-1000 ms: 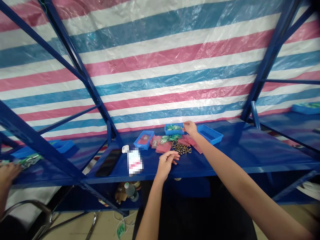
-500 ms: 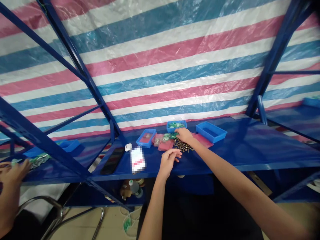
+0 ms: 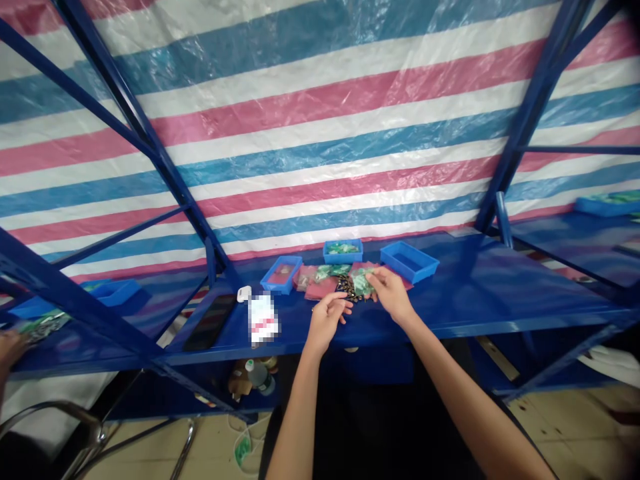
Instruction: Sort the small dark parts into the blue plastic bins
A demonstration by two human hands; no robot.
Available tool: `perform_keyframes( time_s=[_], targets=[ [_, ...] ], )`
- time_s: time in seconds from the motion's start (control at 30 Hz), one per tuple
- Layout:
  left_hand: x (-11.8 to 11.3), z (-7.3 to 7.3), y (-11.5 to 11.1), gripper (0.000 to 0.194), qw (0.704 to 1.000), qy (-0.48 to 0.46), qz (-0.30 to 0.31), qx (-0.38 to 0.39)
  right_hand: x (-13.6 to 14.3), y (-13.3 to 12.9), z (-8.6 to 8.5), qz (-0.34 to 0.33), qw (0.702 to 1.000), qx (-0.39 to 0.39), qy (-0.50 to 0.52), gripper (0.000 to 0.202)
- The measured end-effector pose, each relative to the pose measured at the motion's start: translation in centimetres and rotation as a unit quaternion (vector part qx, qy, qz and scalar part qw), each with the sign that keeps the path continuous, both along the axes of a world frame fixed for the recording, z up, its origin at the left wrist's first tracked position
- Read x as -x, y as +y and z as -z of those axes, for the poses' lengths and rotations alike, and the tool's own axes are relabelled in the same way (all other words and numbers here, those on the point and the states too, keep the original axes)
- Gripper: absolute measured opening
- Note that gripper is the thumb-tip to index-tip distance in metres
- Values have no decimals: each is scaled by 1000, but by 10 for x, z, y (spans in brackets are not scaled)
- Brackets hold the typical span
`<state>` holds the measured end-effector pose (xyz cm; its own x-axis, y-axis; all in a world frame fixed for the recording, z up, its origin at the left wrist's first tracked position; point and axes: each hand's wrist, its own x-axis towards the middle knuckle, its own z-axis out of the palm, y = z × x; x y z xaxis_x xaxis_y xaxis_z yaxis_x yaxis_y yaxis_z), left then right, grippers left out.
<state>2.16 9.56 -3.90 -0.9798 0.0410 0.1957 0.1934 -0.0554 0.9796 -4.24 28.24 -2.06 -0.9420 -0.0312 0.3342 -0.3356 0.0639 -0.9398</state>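
Right hand (image 3: 393,293) pinching green packet (image 3: 361,283) by small dark parts (image 3: 345,285); left hand (image 3: 325,323) curving loosely, hold unclear; next move likely needing steady pinch.

Blue trays (image 3: 409,260), mid-frame: three. Black phone (image 3: 210,323), lower left: one. White case (image 3: 244,294): one. Bottle (image 3: 261,377): one. Left hand (image 3: 326,320): one. Right hand (image 3: 394,295): one. Co-worker's hand (image 3: 10,348), left edge: one. Green packet (image 3: 361,279), held: one. Brassy pieces (image 3: 346,285): many, uncountable.

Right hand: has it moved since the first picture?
Yes: the right hand has drawn back from the middle blue tray toward the front edge of the blue table.
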Motion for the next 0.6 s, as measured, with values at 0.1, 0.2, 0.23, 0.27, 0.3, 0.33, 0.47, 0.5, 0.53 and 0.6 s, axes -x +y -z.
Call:
perform_keyframes(
  time_s=[0.1, 0.2, 0.23, 0.27, 0.3, 0.33, 0.47, 0.5, 0.53, 0.6],
  targets=[
    [-1, 0, 0, 54, 1000, -4, 11, 28, -27, -9, 9, -57, 998, 14, -38, 35],
    [-2, 0, 0, 52, 999, -23, 16, 40, -37, -16, 13, -82, 995, 10, -59, 35],
    [-2, 0, 0, 51, 999, -29, 15, 42, -39, -16, 13, -84, 994, 10, -65, 35],
    [-3, 0, 0, 51, 998, -34, 14, 43, -40, -16, 14, -84, 994, 12, -69, 35],
    [-3, -1, -1, 52, 998, -37, 12, 44, -41, -14, 14, -85, 994, 16, -71, 35],
    [-4, -1, -1, 52, 998, -37, 11, 44, -42, -12, 13, -88, 993, 24, -72, 35],
    [-3, -2, -1, 42, 999, -8, 18, 25, -47, -4, 11, -135, 987, 68, -53, 33],
    [-2, -2, -1, 36, 1000, 4, 14, 26, -47, -3, 11, -140, 987, 70, -40, 29],
    [-1, -1, -1, 29, 999, 15, 5, 32, -47, -2, 11, -139, 988, 67, -30, 26],
    [0, 0, -3, 20, 998, 27, -14, 50, -46, -2, 12, -125, 990, 59, -22, 23]
  ],
)
